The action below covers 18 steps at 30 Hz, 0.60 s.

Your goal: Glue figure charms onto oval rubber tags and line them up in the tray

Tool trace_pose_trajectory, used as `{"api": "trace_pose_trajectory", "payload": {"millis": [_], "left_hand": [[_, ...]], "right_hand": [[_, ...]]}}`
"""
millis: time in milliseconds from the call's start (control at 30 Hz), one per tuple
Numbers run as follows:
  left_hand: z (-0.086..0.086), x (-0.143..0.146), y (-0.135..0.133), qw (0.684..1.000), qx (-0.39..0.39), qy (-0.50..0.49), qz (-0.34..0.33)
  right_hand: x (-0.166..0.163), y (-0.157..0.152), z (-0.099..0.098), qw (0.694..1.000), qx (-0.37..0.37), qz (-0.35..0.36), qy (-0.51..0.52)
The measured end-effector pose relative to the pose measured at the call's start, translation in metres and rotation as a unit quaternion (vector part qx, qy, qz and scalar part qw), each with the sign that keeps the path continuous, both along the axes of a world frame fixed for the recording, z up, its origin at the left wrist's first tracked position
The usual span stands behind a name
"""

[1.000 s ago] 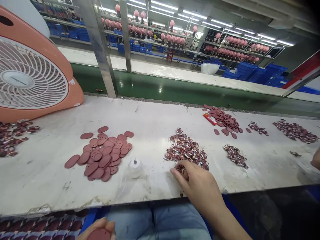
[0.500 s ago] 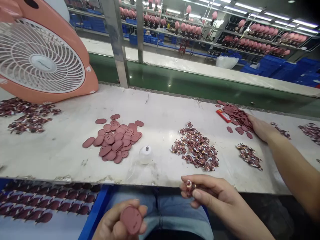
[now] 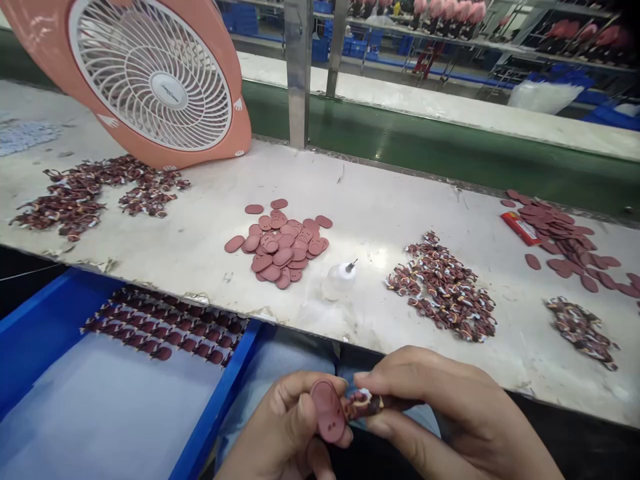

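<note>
Between the thumb and fingers of my left hand [image 3: 295, 423] is a reddish-brown oval disc [image 3: 329, 413] with small holes near one end. My right hand [image 3: 440, 413] pinches a small brown piece with white and yellow bits [image 3: 363, 403], its near end right at the disc's edge; whether they touch I cannot tell. Both hands are held over my lap, in front of the table edge. Beyond them on the table lie a pile of similar discs [image 3: 283, 253], a small white bottle with a thin metal tip [image 3: 340, 279] and a heap of the small brown pieces [image 3: 445, 290].
An orange fan [image 3: 165, 87] stands at the back left beside more small brown pieces [image 3: 75, 193]. A blue tray [image 3: 245, 363] at lower left holds rows of joined pieces. More discs [image 3: 560, 233], a red packet [image 3: 521, 229] and a small cluster [image 3: 583, 330] lie at right.
My two hands have come together, bringing the small piece up to the disc. The view has turned left, showing more of the blue tray. Another person's arm at right is out of view.
</note>
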<state>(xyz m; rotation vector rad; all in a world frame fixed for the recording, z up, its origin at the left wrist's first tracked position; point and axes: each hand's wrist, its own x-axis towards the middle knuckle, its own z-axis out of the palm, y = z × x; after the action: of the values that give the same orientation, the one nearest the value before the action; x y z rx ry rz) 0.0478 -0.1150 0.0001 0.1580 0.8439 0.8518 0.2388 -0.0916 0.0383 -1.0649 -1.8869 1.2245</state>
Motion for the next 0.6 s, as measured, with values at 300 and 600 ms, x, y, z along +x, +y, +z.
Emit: {"api": "trace_pose_trajectory", "payload": {"millis": [300,600], "left_hand": [[-0.003,-0.003,0.001,0.999,-0.002,-0.045,-0.020],[-0.002,-0.005,-0.001,0.999,-0.029,-0.034,-0.012]], "right_hand": [[-0.008,0.006,0.007,0.999,-0.010,0.012,-0.031],[-0.012,0.012,0.010,0.998,-0.016,0.039,-0.040]]}}
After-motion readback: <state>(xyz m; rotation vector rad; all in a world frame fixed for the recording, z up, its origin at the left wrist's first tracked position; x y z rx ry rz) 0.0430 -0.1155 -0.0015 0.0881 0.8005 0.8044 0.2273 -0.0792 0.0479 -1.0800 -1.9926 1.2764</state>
